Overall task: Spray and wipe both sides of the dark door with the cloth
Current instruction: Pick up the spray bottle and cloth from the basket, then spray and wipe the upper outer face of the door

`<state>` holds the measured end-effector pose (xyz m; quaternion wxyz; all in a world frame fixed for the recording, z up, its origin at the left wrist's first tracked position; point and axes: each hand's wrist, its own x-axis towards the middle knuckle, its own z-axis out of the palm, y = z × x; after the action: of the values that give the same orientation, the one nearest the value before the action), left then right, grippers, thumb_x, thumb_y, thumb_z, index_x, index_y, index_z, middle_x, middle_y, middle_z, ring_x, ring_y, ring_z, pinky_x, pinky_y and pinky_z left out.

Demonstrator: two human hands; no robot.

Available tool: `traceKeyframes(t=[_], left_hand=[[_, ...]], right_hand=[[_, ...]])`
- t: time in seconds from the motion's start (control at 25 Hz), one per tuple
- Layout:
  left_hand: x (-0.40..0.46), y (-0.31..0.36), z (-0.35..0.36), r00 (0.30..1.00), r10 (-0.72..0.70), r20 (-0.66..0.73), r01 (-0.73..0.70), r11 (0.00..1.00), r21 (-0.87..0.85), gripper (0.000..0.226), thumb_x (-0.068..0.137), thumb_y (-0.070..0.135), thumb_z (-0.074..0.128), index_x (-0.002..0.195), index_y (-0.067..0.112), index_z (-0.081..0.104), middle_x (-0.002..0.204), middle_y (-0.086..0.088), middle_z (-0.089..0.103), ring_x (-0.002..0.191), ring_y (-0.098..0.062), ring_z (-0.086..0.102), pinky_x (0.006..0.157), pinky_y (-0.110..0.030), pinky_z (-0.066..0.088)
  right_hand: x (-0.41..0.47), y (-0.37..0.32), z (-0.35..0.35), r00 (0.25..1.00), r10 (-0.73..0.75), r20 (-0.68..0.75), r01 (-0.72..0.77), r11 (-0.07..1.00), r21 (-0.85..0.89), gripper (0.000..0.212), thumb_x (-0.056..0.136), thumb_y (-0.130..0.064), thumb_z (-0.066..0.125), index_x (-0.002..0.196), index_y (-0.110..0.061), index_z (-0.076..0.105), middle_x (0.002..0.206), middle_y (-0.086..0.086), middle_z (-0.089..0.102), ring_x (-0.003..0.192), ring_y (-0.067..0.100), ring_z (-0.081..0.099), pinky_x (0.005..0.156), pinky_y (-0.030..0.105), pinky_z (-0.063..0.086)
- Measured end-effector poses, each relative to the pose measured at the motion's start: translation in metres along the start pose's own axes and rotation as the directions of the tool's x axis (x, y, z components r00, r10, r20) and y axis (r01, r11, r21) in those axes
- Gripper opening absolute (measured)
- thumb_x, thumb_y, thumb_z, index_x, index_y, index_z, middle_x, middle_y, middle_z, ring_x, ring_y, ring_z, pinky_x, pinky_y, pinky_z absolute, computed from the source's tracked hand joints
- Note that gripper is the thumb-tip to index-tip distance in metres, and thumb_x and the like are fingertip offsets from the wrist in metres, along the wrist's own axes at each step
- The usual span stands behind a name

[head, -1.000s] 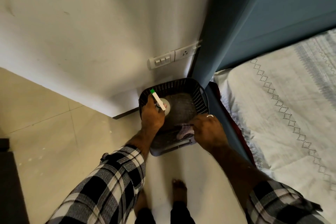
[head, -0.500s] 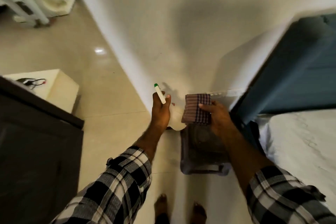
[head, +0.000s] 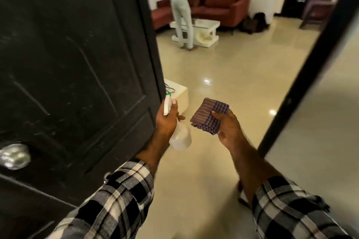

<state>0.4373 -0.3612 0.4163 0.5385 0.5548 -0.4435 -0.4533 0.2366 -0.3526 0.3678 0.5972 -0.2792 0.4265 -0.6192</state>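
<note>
The dark panelled door [head: 73, 68] stands open and fills the left of the view, with a round silver knob [head: 14, 156] low on it. My left hand [head: 167, 120] grips a white spray bottle [head: 179, 137] with a green nozzle tip, just off the door's free edge. My right hand [head: 226, 126] pinches a folded checked purple cloth [head: 208, 115] at about the same height, a short way right of the bottle.
A dark door frame [head: 303, 75] slants down the right side. Beyond the doorway lie a shiny beige tiled floor [head: 223, 83], a small white box [head: 179, 92] near the door, a white coffee table [head: 206, 31], a red sofa [head: 221, 6] and a person [head: 183, 11] bending over.
I have turned away from the basket by the wall and bed. Both hands lifted the spray bottle and cloth out of it, and they are now beside the open dark door.
</note>
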Motion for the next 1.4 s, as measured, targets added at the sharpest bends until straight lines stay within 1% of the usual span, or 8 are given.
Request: traceKeyframes(t=[0.16,0.4,0.56,0.68,0.84,0.96,1.2,1.4], left_hand=[[0.084,0.058,-0.087,0.991,0.1,-0.093,-0.1,0.995,0.008,0.01,0.104,0.041,0.061,0.114,0.039,0.062,0.109,-0.004,0.074,0.083,-0.024,0.079,0.069,-0.034,0.065],[0.166,0.19,-0.167,0.931,0.282,-0.233,-0.25,0.955,0.158,0.026,0.099,0.057,0.06,0.11,0.034,0.061,0.092,-0.007,0.073,0.073,-0.018,0.074,0.062,-0.019,0.06],[0.205,0.296,-0.181,0.886,0.353,-0.3,-0.332,0.936,0.118,0.037,0.098,0.056,0.063,0.112,0.022,0.067,0.089,-0.007,0.075,0.077,-0.022,0.079,0.061,-0.031,0.064],[0.228,0.367,-0.177,0.852,0.404,-0.333,-0.393,0.914,0.103,0.045,0.098,0.057,0.063,0.116,0.016,0.067,0.097,-0.01,0.077,0.078,-0.021,0.08,0.063,-0.039,0.066],[0.247,0.458,-0.154,0.771,0.515,-0.375,-0.479,0.857,0.192,0.047,0.098,0.057,0.061,0.103,0.011,0.069,0.093,-0.014,0.079,0.08,-0.025,0.081,0.069,-0.046,0.067],[0.264,0.525,-0.131,0.722,0.554,-0.414,-0.515,0.83,0.213,0.049,0.097,0.058,0.063,0.109,0.01,0.068,0.096,-0.016,0.079,0.084,-0.029,0.081,0.069,-0.047,0.067],[0.293,0.603,-0.09,0.705,0.558,-0.438,-0.484,0.83,0.278,0.053,0.098,0.059,0.06,0.1,0.008,0.073,0.09,-0.016,0.08,0.088,-0.032,0.08,0.077,-0.046,0.066],[0.308,0.625,-0.079,0.694,0.546,-0.469,-0.422,0.836,0.35,0.045,0.099,0.052,0.063,0.085,0.009,0.067,0.065,-0.011,0.071,0.068,-0.03,0.078,0.069,-0.043,0.066]], right_hand=[[0.084,-0.011,0.14,0.994,0.037,0.103,-0.038,0.999,0.009,0.045,0.104,-0.01,0.065,0.148,-0.009,0.059,0.138,0.018,0.071,0.127,0.042,0.069,0.11,0.066,0.052],[0.154,-0.084,0.32,0.973,-0.059,0.224,0.009,0.976,0.216,0.024,0.101,-0.002,0.067,0.123,-0.011,0.071,0.12,0.012,0.079,0.116,0.033,0.075,0.102,0.05,0.06],[0.186,-0.165,0.417,0.911,-0.209,0.356,0.114,0.956,0.27,0.02,0.096,0.002,0.072,0.111,-0.012,0.074,0.1,0.005,0.082,0.092,0.023,0.08,0.08,0.039,0.067],[0.209,-0.227,0.462,0.857,-0.312,0.41,0.187,0.93,0.315,0.021,0.092,0.005,0.075,0.104,-0.012,0.074,0.09,0.002,0.082,0.081,0.019,0.08,0.07,0.034,0.067],[0.251,-0.317,0.507,0.771,-0.445,0.455,0.273,0.878,0.394,0.023,0.09,0.005,0.078,0.104,-0.013,0.075,0.09,0.002,0.082,0.085,0.022,0.081,0.077,0.038,0.066],[0.288,-0.387,0.538,0.705,-0.521,0.481,0.343,0.844,0.412,0.023,0.089,0.001,0.082,0.103,-0.016,0.074,0.095,0.004,0.082,0.092,0.027,0.081,0.08,0.043,0.066],[0.345,-0.46,0.58,0.679,-0.589,0.438,0.428,0.802,0.416,0.027,0.089,-0.004,0.085,0.11,-0.013,0.073,0.108,0.009,0.079,0.095,0.027,0.079,0.084,0.046,0.067],[0.374,-0.479,0.585,0.688,-0.632,0.358,0.527,0.773,0.353,0.043,0.094,-0.012,0.082,0.133,-0.005,0.066,0.119,0.009,0.074,0.101,0.026,0.075,0.088,0.042,0.065]])
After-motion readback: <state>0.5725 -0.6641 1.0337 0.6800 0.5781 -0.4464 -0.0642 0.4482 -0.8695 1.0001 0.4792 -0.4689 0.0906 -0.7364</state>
